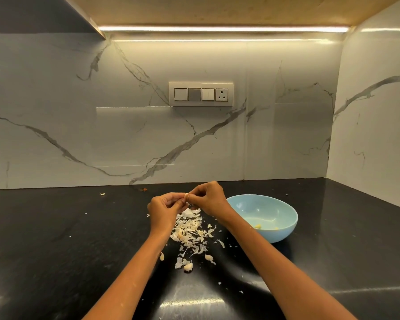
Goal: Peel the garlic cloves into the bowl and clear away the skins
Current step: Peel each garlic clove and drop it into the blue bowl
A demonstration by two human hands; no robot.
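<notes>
Left hand [164,210] and right hand [207,199] together, both pinching one pale garlic clove [184,197] — papery skins [189,227] piled mid-counter, beside blue bowl [267,219].

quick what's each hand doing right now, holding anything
Left hand: fingers pinch the garlic clove.
Right hand: fingers pinch the same clove, apparently picking at its skin.

White veined marble wall [148,135], switch panel [201,94], light strip [222,29], black countertop [56,239].
</notes>
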